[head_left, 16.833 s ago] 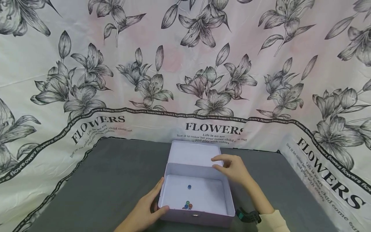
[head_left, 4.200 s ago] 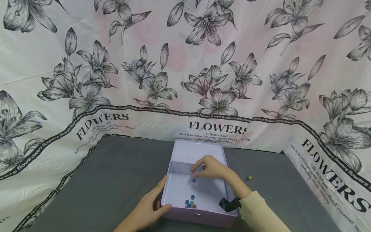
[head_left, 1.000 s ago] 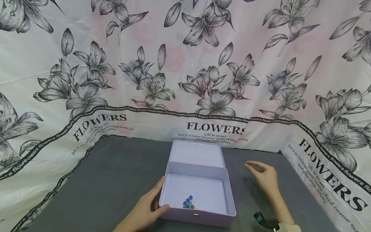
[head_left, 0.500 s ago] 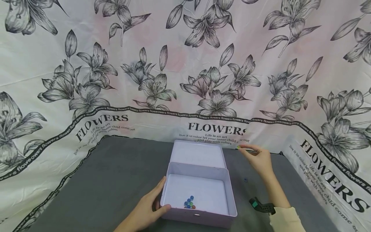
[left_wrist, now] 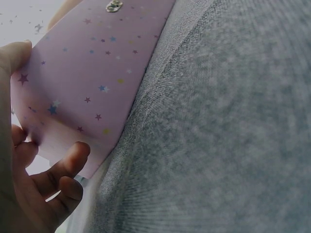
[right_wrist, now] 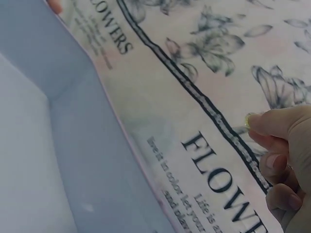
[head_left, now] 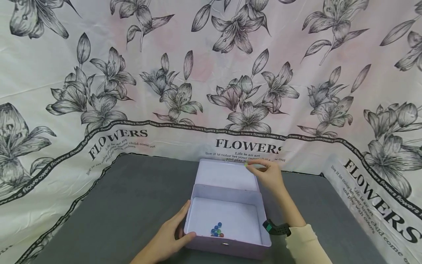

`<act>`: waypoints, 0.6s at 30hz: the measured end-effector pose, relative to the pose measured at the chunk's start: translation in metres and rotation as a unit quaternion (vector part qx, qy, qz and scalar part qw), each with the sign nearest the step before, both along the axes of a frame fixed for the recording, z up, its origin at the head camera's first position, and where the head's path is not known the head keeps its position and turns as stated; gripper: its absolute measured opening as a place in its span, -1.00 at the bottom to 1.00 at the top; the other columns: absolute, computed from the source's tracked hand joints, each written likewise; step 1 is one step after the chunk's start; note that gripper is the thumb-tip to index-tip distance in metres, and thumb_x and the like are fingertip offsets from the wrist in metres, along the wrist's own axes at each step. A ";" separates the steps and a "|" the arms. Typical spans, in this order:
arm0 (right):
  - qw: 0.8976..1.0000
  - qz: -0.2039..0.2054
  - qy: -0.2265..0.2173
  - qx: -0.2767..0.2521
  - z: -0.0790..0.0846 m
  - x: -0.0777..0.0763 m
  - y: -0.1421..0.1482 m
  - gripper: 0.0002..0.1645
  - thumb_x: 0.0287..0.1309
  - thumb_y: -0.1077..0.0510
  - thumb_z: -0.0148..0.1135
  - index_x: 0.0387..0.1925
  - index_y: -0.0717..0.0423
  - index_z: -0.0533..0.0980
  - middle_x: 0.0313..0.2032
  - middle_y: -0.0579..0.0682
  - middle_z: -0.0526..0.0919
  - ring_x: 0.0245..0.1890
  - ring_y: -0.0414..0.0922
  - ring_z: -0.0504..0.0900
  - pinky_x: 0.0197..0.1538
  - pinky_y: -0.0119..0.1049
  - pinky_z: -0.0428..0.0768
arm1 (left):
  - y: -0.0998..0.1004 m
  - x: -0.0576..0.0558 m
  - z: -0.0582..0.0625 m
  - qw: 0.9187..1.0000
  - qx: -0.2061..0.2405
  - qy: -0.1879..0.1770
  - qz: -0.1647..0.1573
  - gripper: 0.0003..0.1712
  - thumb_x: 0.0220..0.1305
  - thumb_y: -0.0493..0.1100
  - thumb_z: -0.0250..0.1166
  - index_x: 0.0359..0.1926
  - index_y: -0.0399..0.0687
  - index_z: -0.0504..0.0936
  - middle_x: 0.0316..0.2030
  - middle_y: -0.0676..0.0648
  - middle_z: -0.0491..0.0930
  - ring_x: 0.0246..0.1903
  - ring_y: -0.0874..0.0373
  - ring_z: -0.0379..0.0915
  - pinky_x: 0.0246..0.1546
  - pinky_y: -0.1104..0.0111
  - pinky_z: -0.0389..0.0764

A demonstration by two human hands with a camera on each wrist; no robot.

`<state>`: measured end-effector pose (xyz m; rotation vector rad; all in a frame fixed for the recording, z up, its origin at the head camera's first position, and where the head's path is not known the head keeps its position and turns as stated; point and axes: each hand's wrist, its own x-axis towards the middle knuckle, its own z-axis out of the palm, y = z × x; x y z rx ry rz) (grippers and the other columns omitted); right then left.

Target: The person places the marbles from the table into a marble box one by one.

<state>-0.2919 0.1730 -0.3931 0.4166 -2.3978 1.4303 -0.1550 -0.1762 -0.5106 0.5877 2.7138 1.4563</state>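
Note:
In the head view an open pale lilac box (head_left: pixel 227 248) stands on the dark table with its lid (head_left: pixel 215 174) folded back. My left hand (head_left: pixel 168 233) holds the box's left front corner, thumb at the front rim and fingers along the side. The left wrist view shows the box's star-printed outer wall (left_wrist: pixel 92 63) against that hand's fingers. Several glass marbles, blue, green and reddish (head_left: pixel 216 231), lie together near the front wall inside. My right hand (head_left: pixel 268 176) is raised over the lid's right edge. Between its thumb and forefinger it pinches a yellow-green marble (right_wrist: pixel 249 120).
A grey cloth (head_left: pixel 138 194) covers the table on both sides of the box. White flower-printed fabric (head_left: pixel 181 141) hangs along the back and sides, close behind the lid. A dark band (head_left: pixel 277 228) sits on my right wrist.
My right hand has lifted the yellow-green marble from the table right of the box and moved left over the lid. My forearm now covers where a blue marble lay. The left hand stays put.

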 end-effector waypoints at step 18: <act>0.952 0.220 -0.046 0.209 -0.023 -0.009 -0.064 -0.90 0.26 0.18 0.52 -0.20 0.01 0.84 -0.17 -0.09 0.86 -0.52 -0.24 0.51 -0.46 -0.44 0.43 | 0.001 0.000 0.003 1.000 -0.006 -0.022 0.009 0.08 0.41 0.23 0.40 0.73 0.16 0.01 0.67 -0.13 0.05 -0.48 0.36 0.34 -0.43 0.45 0.53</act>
